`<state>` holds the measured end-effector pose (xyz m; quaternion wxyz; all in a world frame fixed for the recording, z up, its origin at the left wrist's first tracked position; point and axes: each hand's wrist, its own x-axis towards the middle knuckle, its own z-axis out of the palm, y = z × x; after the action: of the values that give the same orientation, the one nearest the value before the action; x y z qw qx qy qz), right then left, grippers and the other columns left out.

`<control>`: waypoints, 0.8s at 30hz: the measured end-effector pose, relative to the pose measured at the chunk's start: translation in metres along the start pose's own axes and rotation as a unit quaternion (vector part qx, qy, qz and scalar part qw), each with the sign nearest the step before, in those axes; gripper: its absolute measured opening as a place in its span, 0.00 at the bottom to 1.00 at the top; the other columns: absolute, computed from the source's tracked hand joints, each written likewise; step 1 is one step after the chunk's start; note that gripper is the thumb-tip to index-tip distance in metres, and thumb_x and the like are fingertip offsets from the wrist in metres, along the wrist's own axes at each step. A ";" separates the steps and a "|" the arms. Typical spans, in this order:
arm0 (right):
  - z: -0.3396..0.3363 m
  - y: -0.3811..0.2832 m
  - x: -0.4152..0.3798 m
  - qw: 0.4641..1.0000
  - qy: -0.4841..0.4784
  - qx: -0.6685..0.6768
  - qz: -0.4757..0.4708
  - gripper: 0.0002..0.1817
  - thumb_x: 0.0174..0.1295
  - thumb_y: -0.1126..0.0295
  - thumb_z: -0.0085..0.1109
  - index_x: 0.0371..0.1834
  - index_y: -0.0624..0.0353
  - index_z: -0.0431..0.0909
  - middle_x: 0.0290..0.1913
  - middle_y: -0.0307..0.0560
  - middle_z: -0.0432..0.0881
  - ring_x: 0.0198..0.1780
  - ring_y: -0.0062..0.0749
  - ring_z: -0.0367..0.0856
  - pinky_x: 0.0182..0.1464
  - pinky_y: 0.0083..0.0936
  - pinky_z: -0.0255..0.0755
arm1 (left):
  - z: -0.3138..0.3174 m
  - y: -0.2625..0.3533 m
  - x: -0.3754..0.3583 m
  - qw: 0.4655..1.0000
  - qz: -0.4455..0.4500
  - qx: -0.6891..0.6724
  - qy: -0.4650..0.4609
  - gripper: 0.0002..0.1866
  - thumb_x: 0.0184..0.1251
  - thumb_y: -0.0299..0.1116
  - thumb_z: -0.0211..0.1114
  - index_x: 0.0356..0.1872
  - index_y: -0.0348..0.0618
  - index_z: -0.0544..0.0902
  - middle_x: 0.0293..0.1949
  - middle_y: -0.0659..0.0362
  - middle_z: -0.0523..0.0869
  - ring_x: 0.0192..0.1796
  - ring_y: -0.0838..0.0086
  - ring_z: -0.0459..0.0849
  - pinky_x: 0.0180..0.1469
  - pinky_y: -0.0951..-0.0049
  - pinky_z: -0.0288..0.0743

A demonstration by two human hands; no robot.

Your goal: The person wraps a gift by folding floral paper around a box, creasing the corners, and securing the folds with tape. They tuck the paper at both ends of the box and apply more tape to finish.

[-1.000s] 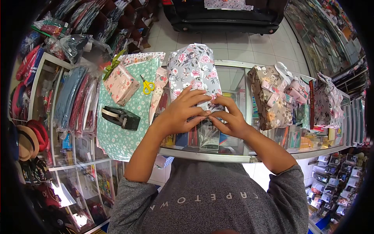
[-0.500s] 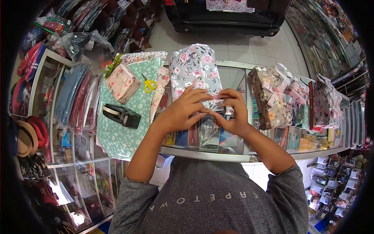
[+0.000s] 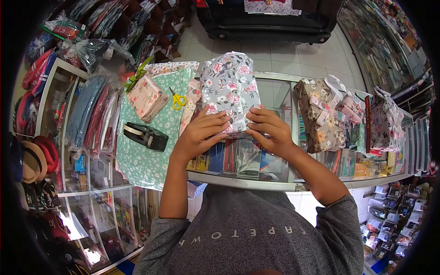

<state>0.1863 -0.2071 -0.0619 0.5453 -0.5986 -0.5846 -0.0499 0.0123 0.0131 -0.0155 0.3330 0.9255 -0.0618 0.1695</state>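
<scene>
Centrally, both forearms reach up from the lower frame onto a glass display counter (image 3: pixel 275 98). One left hand (image 3: pixel 198 134) lies palm-down with fingers together, their tips pressed on the near end of a tall grey parcel wrapped in rose-printed paper (image 3: pixel 229 85), which stands at centre frame. One right hand (image 3: pixel 268 130) mirrors it, fingers curled and pressing the same end; the fingertips of the two hands nearly meet. Left of centre lie one pair of yellow-handled scissors (image 3: pixel 178 100), one black tape dispenser (image 3: pixel 145 135) and one small pink floral-wrapped box (image 3: pixel 146 96), all on a green dotted paper sheet (image 3: pixel 149 162).
</scene>
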 end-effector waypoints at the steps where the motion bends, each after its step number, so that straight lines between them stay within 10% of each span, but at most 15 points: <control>1: 0.000 0.000 0.000 1.000 -0.001 0.001 -0.001 0.12 0.59 0.76 0.80 0.45 0.64 0.90 0.58 0.53 0.91 0.68 0.48 0.86 0.75 0.50 0.75 | 0.001 0.000 -0.001 1.000 0.009 -0.001 0.007 0.17 0.66 0.30 0.77 0.55 0.40 0.91 0.58 0.55 0.92 0.71 0.60 0.85 0.84 0.40 0.58; 11: 0.000 0.000 0.001 1.000 -0.015 -0.006 -0.007 0.10 0.60 0.77 0.79 0.44 0.63 0.90 0.57 0.53 0.91 0.66 0.47 0.87 0.76 0.52 0.73 | 0.002 0.006 -0.001 0.997 0.044 0.053 0.027 0.13 0.68 0.27 0.75 0.51 0.36 0.90 0.59 0.51 0.92 0.67 0.58 0.88 0.72 0.55 0.79; 24: 0.002 -0.001 0.004 0.999 -0.024 -0.018 -0.026 0.09 0.61 0.78 0.77 0.42 0.63 0.88 0.56 0.53 0.91 0.64 0.48 0.88 0.77 0.53 0.72 | -0.023 -0.004 0.006 0.997 0.042 -0.037 -0.050 0.14 0.68 0.25 0.75 0.52 0.32 0.90 0.58 0.49 0.92 0.65 0.58 0.90 0.73 0.59 0.80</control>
<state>0.1855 -0.2039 -0.0591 0.5185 -0.5938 -0.6123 -0.0601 0.0123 0.0305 0.0007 0.3559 0.9166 -0.1234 0.1342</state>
